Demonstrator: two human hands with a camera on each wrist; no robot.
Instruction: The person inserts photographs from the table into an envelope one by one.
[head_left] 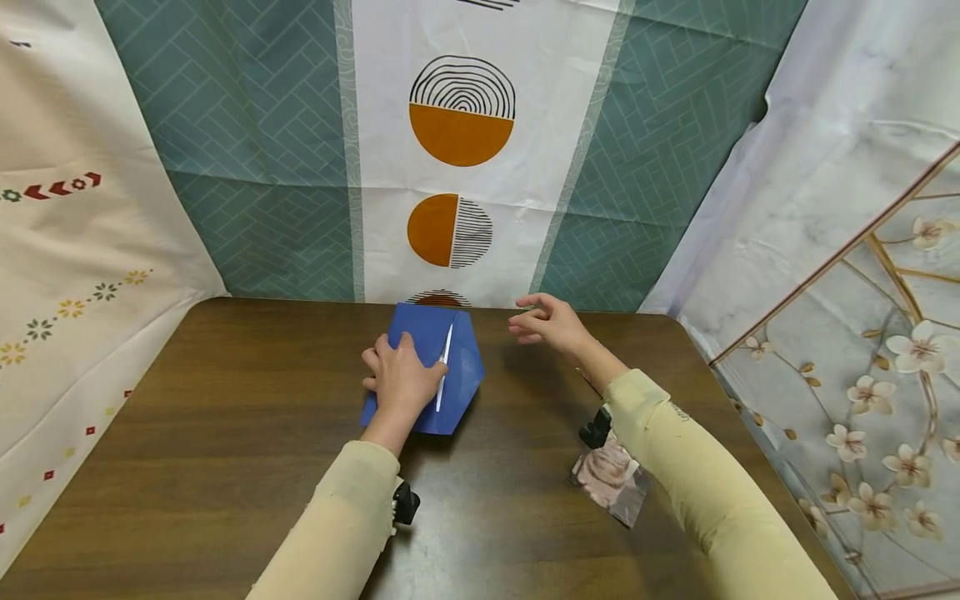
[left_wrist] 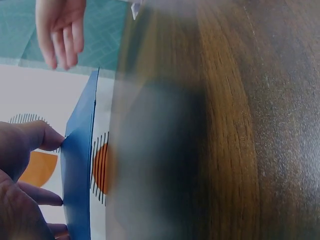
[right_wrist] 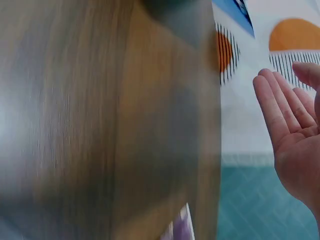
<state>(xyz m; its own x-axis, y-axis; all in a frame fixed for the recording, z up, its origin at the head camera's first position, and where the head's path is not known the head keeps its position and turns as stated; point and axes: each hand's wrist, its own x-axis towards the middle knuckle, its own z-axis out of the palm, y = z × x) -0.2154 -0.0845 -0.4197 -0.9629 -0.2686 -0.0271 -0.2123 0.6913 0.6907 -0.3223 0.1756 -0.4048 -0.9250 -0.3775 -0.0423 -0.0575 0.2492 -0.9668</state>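
Observation:
A blue envelope (head_left: 463,379) hangs above the far middle of the table, its pointed flap turned out to the right. A white strip shows along its slit. My left hand (head_left: 401,375) holds it from above, thumb at the slit and fingers spread over the face. In the left wrist view the envelope (left_wrist: 79,165) is seen nearly edge-on, with curtain showing between it and the table edge. To the right of the flap, my right hand (head_left: 551,323) is in the air, fingers loosely bent and holding nothing. Its palm and extended fingers (right_wrist: 280,100) show in the right wrist view.
A picture card (head_left: 607,479) with a pinkish swirl lies on the brown table (head_left: 247,467), partly under the right forearm. Another flat item's edge (right_wrist: 181,227) shows purple and white in the right wrist view. Patterned curtains (head_left: 262,150) hang behind and at both sides.

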